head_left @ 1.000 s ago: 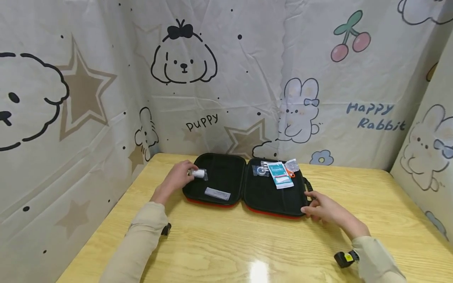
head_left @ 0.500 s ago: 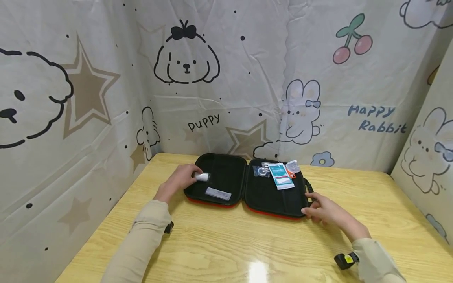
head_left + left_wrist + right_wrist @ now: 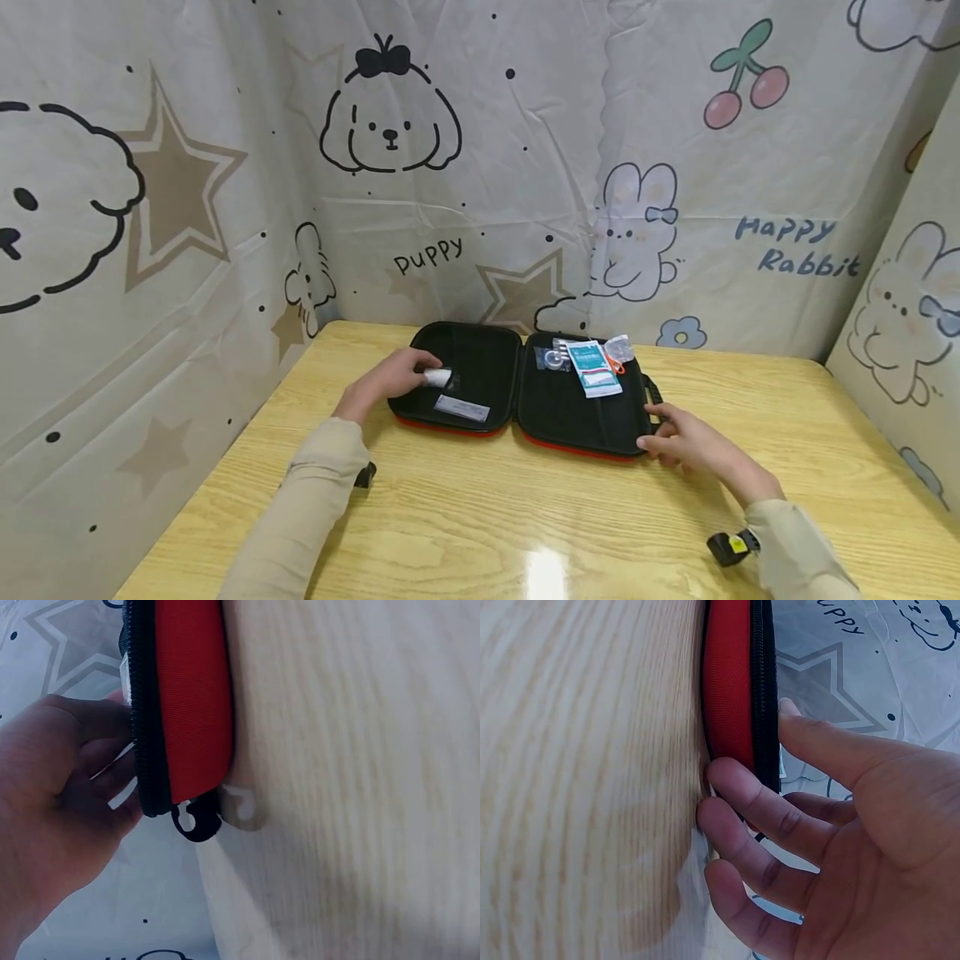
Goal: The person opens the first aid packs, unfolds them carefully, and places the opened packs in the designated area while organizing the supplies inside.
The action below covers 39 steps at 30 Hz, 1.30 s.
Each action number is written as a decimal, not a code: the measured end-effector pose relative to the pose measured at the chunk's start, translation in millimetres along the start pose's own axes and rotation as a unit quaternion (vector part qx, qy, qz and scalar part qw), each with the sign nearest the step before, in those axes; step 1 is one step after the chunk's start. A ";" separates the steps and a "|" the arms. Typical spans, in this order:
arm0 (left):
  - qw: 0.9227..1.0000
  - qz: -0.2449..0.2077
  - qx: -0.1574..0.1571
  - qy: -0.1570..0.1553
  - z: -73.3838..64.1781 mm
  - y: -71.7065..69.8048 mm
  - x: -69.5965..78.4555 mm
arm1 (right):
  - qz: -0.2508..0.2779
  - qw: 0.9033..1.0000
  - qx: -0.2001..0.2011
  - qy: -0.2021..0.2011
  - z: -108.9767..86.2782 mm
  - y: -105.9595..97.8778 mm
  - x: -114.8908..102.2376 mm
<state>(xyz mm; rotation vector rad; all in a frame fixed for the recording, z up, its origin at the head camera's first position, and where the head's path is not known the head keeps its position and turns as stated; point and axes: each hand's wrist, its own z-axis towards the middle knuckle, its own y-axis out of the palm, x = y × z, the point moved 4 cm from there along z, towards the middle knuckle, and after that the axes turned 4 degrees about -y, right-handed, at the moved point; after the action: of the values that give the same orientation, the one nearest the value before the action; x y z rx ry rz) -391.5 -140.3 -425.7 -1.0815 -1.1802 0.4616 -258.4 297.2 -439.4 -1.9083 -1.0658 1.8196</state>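
Observation:
A red-and-black zip case (image 3: pixel 480 358) lies unfolded on the table, its black inside facing up. My left hand (image 3: pixel 390 375) holds a white roll in clear wrapping (image 3: pixel 438 378), probably a bandage, over the case's left half; the fingertips on it are partly hidden. Just in front of the roll is a flat pale packet (image 3: pixel 462 408). At the case's right front corner, my right hand (image 3: pixel 693 446) grips the edge. Seen from the right wrist, the thumb is on the black zip rim (image 3: pixel 765 690) and fingers touch the red outer side (image 3: pixel 729 682).
The right half holds a teal-and-white packet (image 3: pixel 595 371), a small clear bag with a round item (image 3: pixel 555 359), and an orange-handled tool (image 3: pixel 615 364) partly under a clear wrapper (image 3: pixel 619 347). A carry handle (image 3: pixel 652 396) juts out rightward. Patterned cloth (image 3: pixel 465 183) hangs behind the table (image 3: pixel 480 517).
My left hand has moved a little right and toward me, carrying the wrapped roll further into the left half. My right hand has stayed at the case's corner.

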 end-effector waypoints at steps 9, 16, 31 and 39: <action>0.999 -0.002 -0.053 -0.005 4.0 1.6 6.9 | -0.001 1.000 0.002 0.002 -0.8 -0.4 0.0; 0.999 -0.009 -0.053 0.008 9.8 5.6 9.2 | -0.005 1.000 0.004 0.005 -1.3 -3.5 -0.3; 0.999 -0.032 0.042 -0.004 -2.9 9.4 -3.2 | 0.007 1.000 0.003 0.004 -1.6 5.5 3.8; 0.996 -0.055 0.058 -0.031 5.3 11.5 7.7 | 0.005 1.000 0.002 -0.005 0.3 1.4 2.3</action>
<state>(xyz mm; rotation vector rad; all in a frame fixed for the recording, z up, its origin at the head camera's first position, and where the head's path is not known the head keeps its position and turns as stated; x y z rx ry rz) -390.9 -126.8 -431.7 -0.9034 -1.2464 0.4743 -258.4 297.7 -442.0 -1.9072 -1.0561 1.8375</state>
